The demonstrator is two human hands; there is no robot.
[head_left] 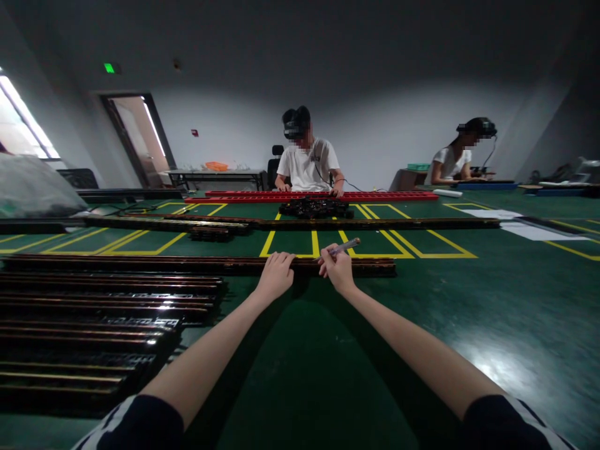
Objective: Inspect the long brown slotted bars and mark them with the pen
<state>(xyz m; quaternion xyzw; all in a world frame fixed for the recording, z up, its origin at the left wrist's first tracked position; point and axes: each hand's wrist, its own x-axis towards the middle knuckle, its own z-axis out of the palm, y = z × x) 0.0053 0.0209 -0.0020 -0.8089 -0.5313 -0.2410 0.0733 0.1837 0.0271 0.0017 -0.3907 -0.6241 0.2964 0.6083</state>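
Note:
A long dark rail [164,265] with copper-coloured lines lies crosswise on the green table in front of me. My left hand [276,275] lies over it with the fingers curled across its far edge, holding it. Just to the right, my right hand [337,269] grips a pen [344,247], whose back end points up and to the right. The lower end of the pen is at the rail, partly hidden by the fingers; whether it touches cannot be made out.
Several similar dark rails [94,306] are stacked at the left. Beyond the yellow floor-style markings lie another dark rail [398,224], a heap of black parts [314,207] and red rails [375,197]. A co-worker [309,165] sits opposite; another person [454,162] works at right.

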